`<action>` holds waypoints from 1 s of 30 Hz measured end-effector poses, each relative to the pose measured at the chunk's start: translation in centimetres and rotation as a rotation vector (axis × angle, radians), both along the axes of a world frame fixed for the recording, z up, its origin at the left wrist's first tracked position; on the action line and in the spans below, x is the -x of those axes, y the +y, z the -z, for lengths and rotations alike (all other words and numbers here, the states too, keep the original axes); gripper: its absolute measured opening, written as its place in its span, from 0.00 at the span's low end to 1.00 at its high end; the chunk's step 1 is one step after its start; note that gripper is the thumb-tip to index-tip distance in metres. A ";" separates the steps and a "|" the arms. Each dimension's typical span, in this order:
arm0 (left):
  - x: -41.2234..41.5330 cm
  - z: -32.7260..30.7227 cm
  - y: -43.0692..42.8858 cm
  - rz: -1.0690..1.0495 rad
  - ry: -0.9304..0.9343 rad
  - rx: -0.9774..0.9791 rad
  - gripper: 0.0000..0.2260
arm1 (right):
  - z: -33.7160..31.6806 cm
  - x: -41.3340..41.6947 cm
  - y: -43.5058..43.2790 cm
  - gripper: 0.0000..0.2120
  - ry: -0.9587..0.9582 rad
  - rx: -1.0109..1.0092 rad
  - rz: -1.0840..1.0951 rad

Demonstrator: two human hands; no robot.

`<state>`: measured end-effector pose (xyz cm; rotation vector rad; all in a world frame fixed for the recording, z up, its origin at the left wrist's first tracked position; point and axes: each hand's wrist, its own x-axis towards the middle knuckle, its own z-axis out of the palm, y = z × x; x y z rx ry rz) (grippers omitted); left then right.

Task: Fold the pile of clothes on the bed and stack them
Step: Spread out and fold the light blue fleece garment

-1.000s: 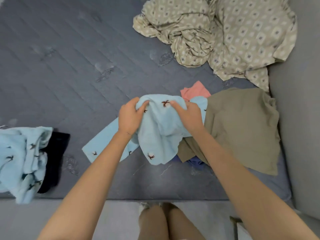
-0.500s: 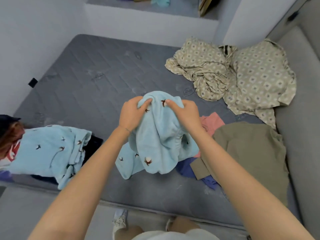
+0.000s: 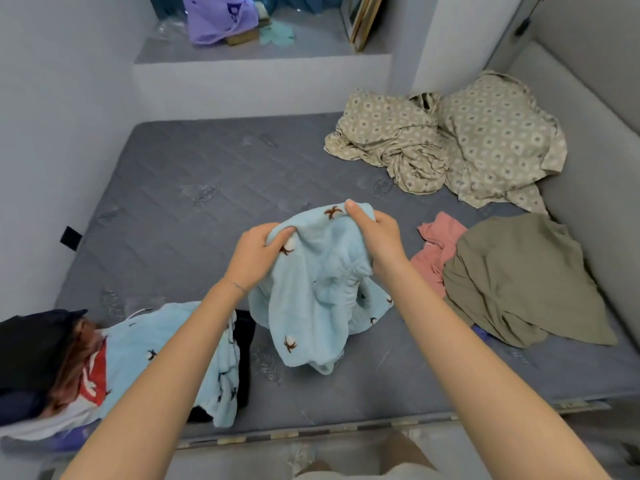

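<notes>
A light blue fleece garment [image 3: 311, 306] with small brown prints hangs bunched above the grey mattress [image 3: 180, 209]. My left hand [image 3: 254, 252] grips its top edge on the left. My right hand [image 3: 377, 233] grips the top edge on the right, slightly higher. To the right lie an olive garment [image 3: 519, 282] and a pink one [image 3: 438, 244], loose on the bed. At the near left sits a pile with a matching light blue piece [image 3: 162, 344] on top of black, red and dark items.
A crumpled beige patterned sheet [image 3: 450, 150] fills the far right corner of the bed. Grey walls close in on the left and right. A ledge behind the bed holds a purple bag [image 3: 218, 19]. My legs stand at the bed's near edge.
Both hands have lifted the light blue garment off the bed and higher, away from the olive one. The view has tilted up, showing the back ledge and the left pile.
</notes>
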<state>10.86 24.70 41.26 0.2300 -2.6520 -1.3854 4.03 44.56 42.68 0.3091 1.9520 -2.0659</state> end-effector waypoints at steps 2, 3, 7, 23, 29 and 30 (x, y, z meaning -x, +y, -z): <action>-0.4 -0.1 -0.9 0.033 -0.020 0.011 0.19 | 0.0 -0.9 -0.4 0.27 -0.006 0.000 0.008; -0.4 0.0 -1.2 0.050 -0.034 0.017 0.19 | -0.1 -1.3 -0.4 0.27 0.004 -0.016 0.008; 0.0 0.6 -1.5 0.147 -0.133 0.131 0.22 | -0.4 -1.7 -0.2 0.27 0.093 -0.173 -0.028; -0.7 0.0 5.6 0.304 -0.129 -0.098 0.40 | -0.6 -1.0 0.4 0.19 0.008 -0.335 -0.380; -0.8 2.5 6.0 0.293 -0.278 -0.046 0.40 | 0.5 -2.2 -0.8 0.13 -0.115 -0.166 -0.293; -0.9 2.9 5.5 0.276 -0.284 -0.022 0.33 | 0.7 -2.3 -0.8 0.12 -0.132 -0.124 -0.288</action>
